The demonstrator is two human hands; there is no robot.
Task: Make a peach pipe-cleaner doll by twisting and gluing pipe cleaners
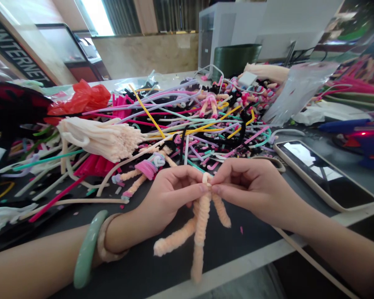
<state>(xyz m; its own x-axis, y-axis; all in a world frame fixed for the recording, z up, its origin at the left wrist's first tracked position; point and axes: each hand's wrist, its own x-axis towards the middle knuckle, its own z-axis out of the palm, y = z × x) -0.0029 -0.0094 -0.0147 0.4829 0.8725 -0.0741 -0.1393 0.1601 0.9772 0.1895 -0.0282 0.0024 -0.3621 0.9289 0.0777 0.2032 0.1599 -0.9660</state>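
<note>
My left hand (pixel 170 195) and my right hand (pixel 247 189) meet over the dark table (pixel 137 265), both pinching the top of a peach pipe-cleaner figure (pixel 201 224). Its coiled fuzzy limbs hang down from my fingertips toward the table's front edge. A green bangle (pixel 87 249) and a beige one ring my left wrist. Just behind my left hand lies a small finished doll (pixel 143 172) with a pink wrap.
A heap of coloured pipe cleaners (pixel 190 120) covers the middle of the table, with a peach bundle (pixel 102 139) at left. A phone (pixel 324 174) lies at right, a blue glue gun (pixel 358 137) beyond it. A clear plastic bag (pixel 296 91) and red bag (pixel 81 97) sit behind.
</note>
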